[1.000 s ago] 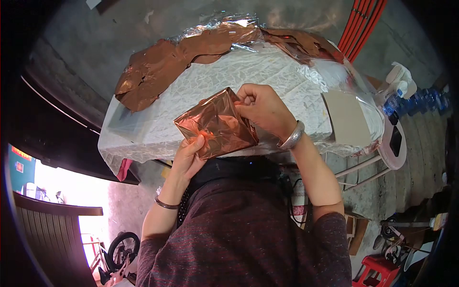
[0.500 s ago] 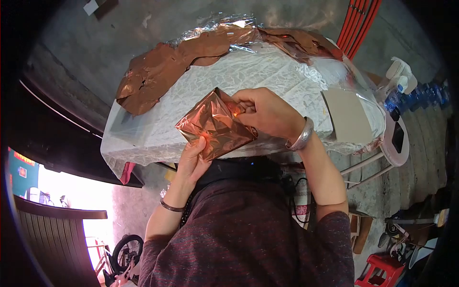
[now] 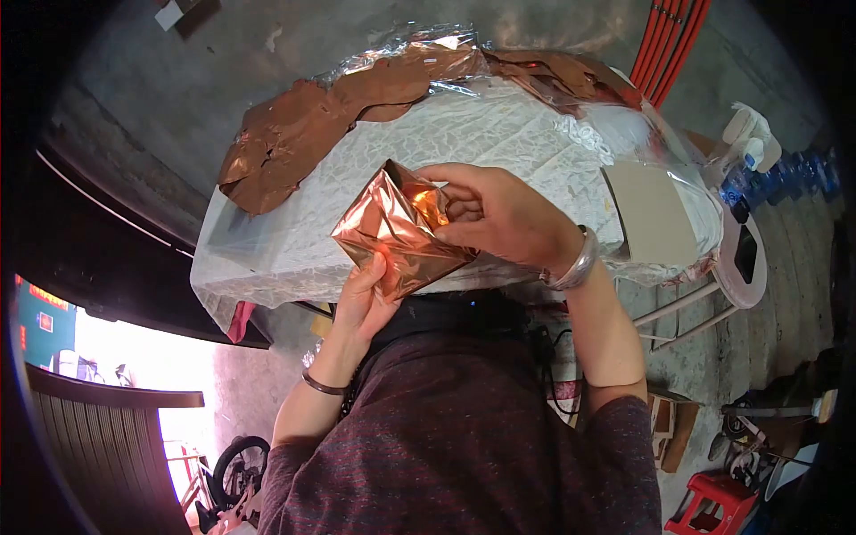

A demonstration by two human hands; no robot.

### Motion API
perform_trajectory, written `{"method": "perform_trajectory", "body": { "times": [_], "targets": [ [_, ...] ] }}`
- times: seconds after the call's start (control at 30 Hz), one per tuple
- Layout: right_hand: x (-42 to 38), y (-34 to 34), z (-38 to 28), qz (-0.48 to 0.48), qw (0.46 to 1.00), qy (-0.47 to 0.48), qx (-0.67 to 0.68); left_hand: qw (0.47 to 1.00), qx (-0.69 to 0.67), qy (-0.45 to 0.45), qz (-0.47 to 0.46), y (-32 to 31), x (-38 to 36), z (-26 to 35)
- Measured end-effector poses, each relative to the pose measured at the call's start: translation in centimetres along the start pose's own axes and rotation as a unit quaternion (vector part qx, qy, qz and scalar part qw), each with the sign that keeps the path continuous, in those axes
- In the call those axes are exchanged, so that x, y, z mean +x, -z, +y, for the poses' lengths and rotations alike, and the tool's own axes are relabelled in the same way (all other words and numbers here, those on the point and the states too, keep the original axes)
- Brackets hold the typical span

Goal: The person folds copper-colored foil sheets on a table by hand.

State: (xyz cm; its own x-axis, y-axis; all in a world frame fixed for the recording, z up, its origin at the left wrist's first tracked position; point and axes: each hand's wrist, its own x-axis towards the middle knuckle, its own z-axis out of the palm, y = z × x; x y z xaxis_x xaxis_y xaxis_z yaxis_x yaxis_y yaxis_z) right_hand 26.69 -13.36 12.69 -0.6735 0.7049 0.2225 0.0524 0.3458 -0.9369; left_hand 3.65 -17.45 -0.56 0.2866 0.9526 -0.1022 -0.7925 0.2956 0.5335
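Note:
A shiny copper-coloured foil packet [image 3: 382, 218], roughly square and creased, is held up in front of me over the table's near edge. My left hand [image 3: 364, 299] pinches its lower corner, thumb on top and fingers underneath. At the packet's right side, my right hand [image 3: 522, 218] has curled fingers, with the thumb against the foil. Near those fingertips the foil stands up in a bright orange fold. The packet's underside and anything inside it are hidden.
White patterned cloth [image 3: 499, 134] covers the table. Brown-copper foil sheets [image 3: 294, 143] and clear crinkled plastic [image 3: 410, 49] lie along its far edge. A grey-beige board [image 3: 651, 214] rests at right, beside a stool [image 3: 753, 267] with a dark phone-like object [image 3: 744, 259].
My right hand has turned and shifted slightly right and down at the packet's edge. The packet has tilted, and a bright orange fold now shows by the fingers. The left hand keeps its pinch.

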Motion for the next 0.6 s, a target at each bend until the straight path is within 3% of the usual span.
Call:
{"method": "perform_trajectory", "body": {
  "times": [0.23,0.33,0.43,0.5,0.6],
  "targets": [
    [0.0,0.9,0.5,-0.006,0.99,-0.008,0.142,1.0,-0.005,-0.002,-0.012,-0.4,0.1,0.1],
    [0.4,0.7,0.0,0.058,0.997,-0.017,0.045,0.996,-0.013,0.024,-0.09,-0.3,0.0,0.3],
    [0.8,0.1,0.6,0.09,0.995,-0.04,-0.011,0.998,0.038,-0.056,-0.018,-1.7,-0.4,-0.3],
    [0.9,-0.5,1.4,0.19,0.938,0.049,-0.284,0.995,0.069,-0.067,-0.027,-0.8,-0.5,-0.4],
    [1.0,-1.0,2.7,0.232,0.921,0.078,-0.302,0.99,0.101,-0.1,0.005,-0.7,-0.7,-0.8]
  ]
}}
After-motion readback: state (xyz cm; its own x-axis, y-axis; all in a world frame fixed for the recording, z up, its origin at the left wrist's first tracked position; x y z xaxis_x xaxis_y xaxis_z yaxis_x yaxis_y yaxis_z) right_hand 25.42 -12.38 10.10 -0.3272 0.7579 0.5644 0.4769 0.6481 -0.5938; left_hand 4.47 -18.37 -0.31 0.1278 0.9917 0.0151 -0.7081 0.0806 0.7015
